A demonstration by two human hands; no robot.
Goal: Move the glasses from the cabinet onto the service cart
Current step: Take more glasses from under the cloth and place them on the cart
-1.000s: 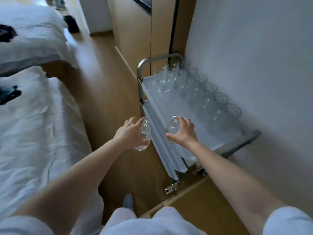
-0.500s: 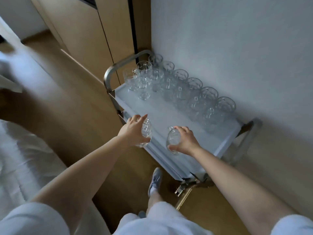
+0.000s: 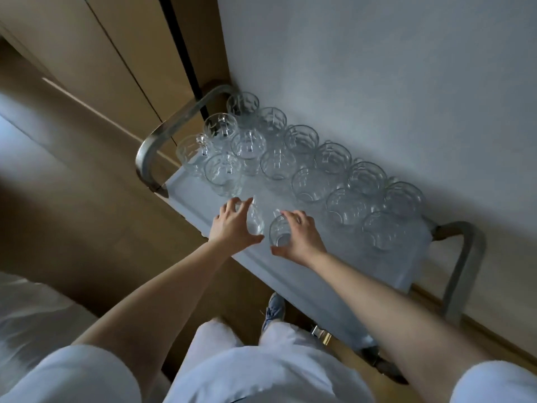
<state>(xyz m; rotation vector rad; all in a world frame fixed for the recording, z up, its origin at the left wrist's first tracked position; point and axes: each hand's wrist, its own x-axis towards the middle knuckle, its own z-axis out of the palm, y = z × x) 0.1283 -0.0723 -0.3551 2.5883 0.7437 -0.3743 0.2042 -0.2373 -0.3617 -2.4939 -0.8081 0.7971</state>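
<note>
The service cart [image 3: 334, 274] stands against the grey wall, its pale top shelf carrying several clear faceted glasses [image 3: 308, 184] in rows along the wall side. My left hand [image 3: 232, 225] grips one clear glass [image 3: 255, 221] over the shelf's near edge. Beside it, my right hand [image 3: 299, 237] grips a second clear glass [image 3: 279, 232], tilted so its mouth faces me. Both held glasses are close together, just in front of the standing rows.
The cart has curved metal handles at the far left [image 3: 162, 146] and at the right [image 3: 462, 274]. Wooden cabinet doors [image 3: 110, 53] rise beyond the cart. My foot [image 3: 273, 311] is on the wood floor by the cart. A white bed edge [image 3: 26, 312] lies at the left.
I have stepped closer and now look down on the cart. Both hands have carried their glasses forward from beside the cart's edge to above the top shelf.
</note>
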